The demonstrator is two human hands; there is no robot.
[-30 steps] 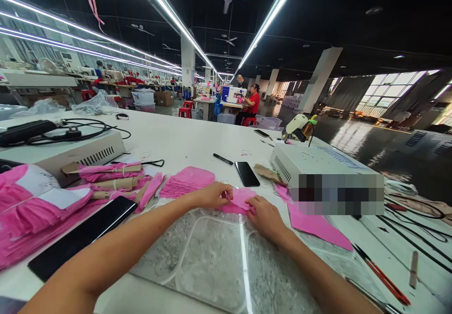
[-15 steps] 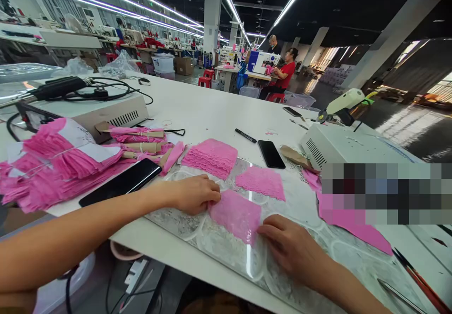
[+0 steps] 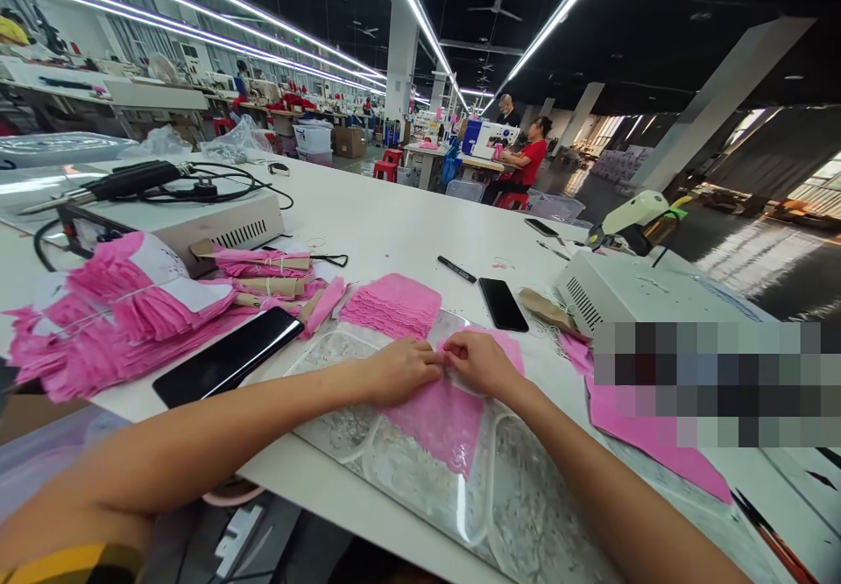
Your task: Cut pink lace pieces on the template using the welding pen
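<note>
My left hand (image 3: 400,371) and my right hand (image 3: 482,362) meet fingertip to fingertip on the far edge of a pink lace piece (image 3: 441,418) that lies on a clear plastic sheet (image 3: 420,479) over patterned lace. Both hands have their fingers curled and pinch that edge. A second pink lace piece (image 3: 509,349) shows just behind my right hand. A stack of cut pink lace (image 3: 392,304) sits right behind my left hand.
Bundles of pink fabric (image 3: 124,321) and a black phone (image 3: 228,363) lie left. Another phone (image 3: 503,304), a pen (image 3: 457,270) and two white machine boxes (image 3: 216,221) (image 3: 631,291) stand behind. Flat pink pieces (image 3: 657,439) lie right. People sit at a sewing table (image 3: 460,164) far back.
My hands, spread apart on the near lace piece's side edges half a second ago, have come together at its far edge. That piece now lies closer to the second piece.
</note>
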